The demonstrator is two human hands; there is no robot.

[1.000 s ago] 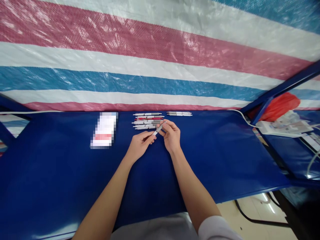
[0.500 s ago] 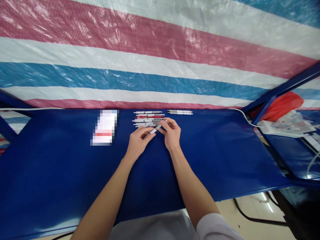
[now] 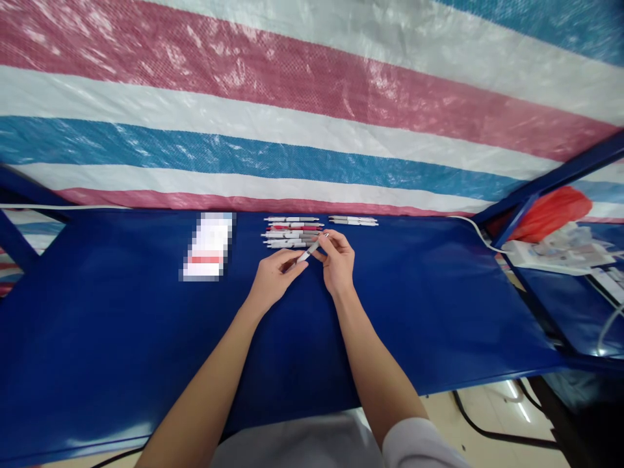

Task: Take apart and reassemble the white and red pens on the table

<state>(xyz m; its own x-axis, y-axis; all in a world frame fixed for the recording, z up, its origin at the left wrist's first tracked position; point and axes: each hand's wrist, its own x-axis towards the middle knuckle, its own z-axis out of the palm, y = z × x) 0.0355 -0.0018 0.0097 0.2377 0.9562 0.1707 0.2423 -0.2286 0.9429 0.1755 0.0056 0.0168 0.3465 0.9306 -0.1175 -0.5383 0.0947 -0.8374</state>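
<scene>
Between my two hands a white and grey pen (image 3: 309,251) is held at a slant, its upper end to the right. My left hand (image 3: 273,274) pinches the lower end between thumb and fingers. At the upper end, the thumb and fingers of my right hand (image 3: 338,261) are closed on the same pen. Just beyond the hands lies a row of several pens (image 3: 287,235), mostly white and grey, one with a red part; my hands hide some of their right ends. Farther right, a smaller group of white pens (image 3: 353,221) lies near the back edge.
A blue table (image 3: 146,338) spreads under my arms. On its left lies a pixelated white sheet or packet (image 3: 208,247) with a red band. Striped plastic sheeting (image 3: 292,156) hangs behind. A red plastic bag (image 3: 556,211) and a white tray (image 3: 546,257) stand beyond the blue frame at right.
The pen has tilted slightly steeper between my hands, and both hands still grip it. The whole view has shifted a little.
</scene>
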